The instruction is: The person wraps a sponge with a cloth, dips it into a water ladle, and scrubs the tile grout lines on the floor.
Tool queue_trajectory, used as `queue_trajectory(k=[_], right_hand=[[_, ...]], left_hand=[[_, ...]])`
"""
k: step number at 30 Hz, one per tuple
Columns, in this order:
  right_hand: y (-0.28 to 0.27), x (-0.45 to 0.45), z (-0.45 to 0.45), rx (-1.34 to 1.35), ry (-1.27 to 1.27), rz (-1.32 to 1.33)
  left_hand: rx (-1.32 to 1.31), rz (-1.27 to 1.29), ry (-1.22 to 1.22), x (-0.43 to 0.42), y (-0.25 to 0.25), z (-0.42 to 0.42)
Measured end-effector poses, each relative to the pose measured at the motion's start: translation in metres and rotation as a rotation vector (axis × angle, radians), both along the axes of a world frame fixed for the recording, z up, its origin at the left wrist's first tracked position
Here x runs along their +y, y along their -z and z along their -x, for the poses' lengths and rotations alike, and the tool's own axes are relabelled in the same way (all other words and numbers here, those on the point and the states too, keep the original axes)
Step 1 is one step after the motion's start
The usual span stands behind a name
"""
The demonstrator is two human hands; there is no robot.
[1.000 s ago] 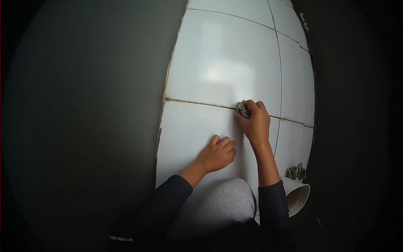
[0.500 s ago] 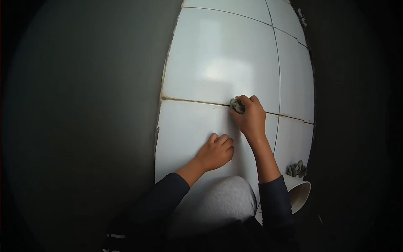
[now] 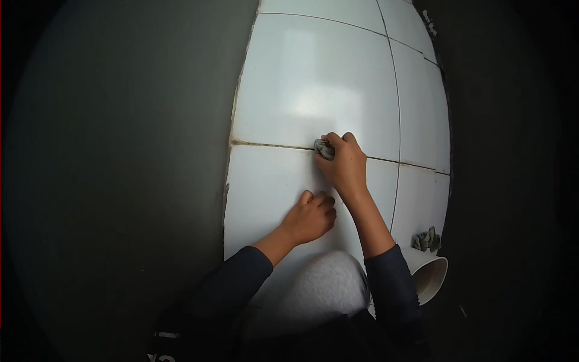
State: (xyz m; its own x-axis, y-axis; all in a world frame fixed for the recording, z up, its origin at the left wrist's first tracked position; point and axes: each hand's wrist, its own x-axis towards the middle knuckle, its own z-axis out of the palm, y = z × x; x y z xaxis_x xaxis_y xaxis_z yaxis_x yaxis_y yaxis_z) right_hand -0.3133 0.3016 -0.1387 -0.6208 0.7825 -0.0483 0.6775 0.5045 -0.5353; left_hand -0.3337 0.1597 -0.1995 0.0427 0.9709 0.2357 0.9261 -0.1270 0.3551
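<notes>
My right hand (image 3: 345, 164) pinches a small crumpled grey-green rag (image 3: 324, 149) against the dark joint line between two glossy white tiles (image 3: 277, 78). Its fingers are wrapped round the rag's right side, which hides part of it. Below and to the left, my left hand (image 3: 309, 218) rests on the nearer tile (image 3: 259, 181) with its fingers curled into a loose fist. Nothing shows in it, though the palm faces down. To the left of the rag, the joint (image 3: 265, 145) looks brown and stained.
A whitish bucket or pot (image 3: 429, 279), brownish inside, stands by my right forearm. Beside it lies another crumpled grey-green cloth (image 3: 427, 239). A dark grey surface (image 3: 132, 151) borders the tiles on the left. My knee in grey cloth (image 3: 325, 280) is close in front.
My right hand has slid a little to the left along the joint with the rag. The left hand has stayed almost where it was.
</notes>
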Motion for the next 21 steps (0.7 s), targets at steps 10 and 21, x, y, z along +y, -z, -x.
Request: queue_trajectory(k=[10, 21], right_hand=[[-0.004, 0.026, -0.041, 0.025, 0.097, 0.054], [-0.003, -0.003, 0.006, 0.020, -0.023, 0.097]], left_hand=[[0.055, 0.004, 0.015, 0.001, 0.000, 0.001], [0.024, 0.172, 0.015, 0.003, -0.006, 0.001]])
